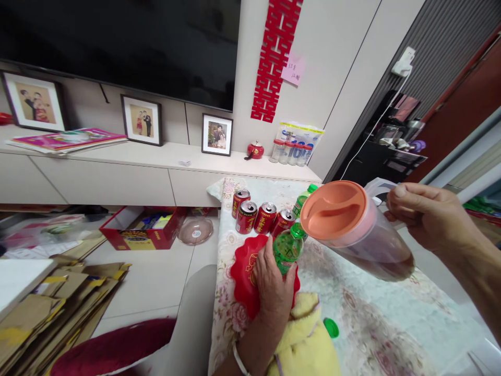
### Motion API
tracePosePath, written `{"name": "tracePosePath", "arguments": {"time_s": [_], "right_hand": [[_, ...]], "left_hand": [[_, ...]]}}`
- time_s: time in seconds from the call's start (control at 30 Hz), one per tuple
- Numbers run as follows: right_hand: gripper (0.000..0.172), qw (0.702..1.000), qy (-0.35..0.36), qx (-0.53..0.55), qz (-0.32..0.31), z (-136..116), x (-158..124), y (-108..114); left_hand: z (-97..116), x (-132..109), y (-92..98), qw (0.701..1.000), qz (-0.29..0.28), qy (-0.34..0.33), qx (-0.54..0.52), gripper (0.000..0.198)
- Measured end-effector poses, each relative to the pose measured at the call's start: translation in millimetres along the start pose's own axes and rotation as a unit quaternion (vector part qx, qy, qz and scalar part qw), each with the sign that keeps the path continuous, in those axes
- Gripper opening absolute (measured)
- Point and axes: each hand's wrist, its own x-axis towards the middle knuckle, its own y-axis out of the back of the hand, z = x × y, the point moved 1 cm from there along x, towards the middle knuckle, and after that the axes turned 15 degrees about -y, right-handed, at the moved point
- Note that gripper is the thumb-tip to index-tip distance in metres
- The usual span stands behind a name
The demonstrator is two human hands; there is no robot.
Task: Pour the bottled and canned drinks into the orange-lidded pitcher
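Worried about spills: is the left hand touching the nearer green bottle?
Touching: the head view shows the left hand holding the nearer green bottle between thumb and fingers.

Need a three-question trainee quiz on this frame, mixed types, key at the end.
1. Which hand holds the orange-lidded pitcher, and what does the other one hold?
2. True or false: the loose green cap lies on the red plate.
3. How many red cans can be seen standing in the group?

Key
1. The right hand; the left hand holds a green bottle.
2. False: the green cap lies on the tablecloth beside the yellow cloth.
3. Four.
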Motion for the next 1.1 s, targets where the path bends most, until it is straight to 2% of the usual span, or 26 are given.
{"name": "tracePosePath", "arguments": {"time_s": [1.1], "right_hand": [[0.062, 1.0, -0.005, -0.006, -0.002, -3.3, -4.2, -3.3]], "left_hand": [[-1.4, -0.6, -1.8, 1.0, 0.006, -0.011, 0.001, 0.07]]}}
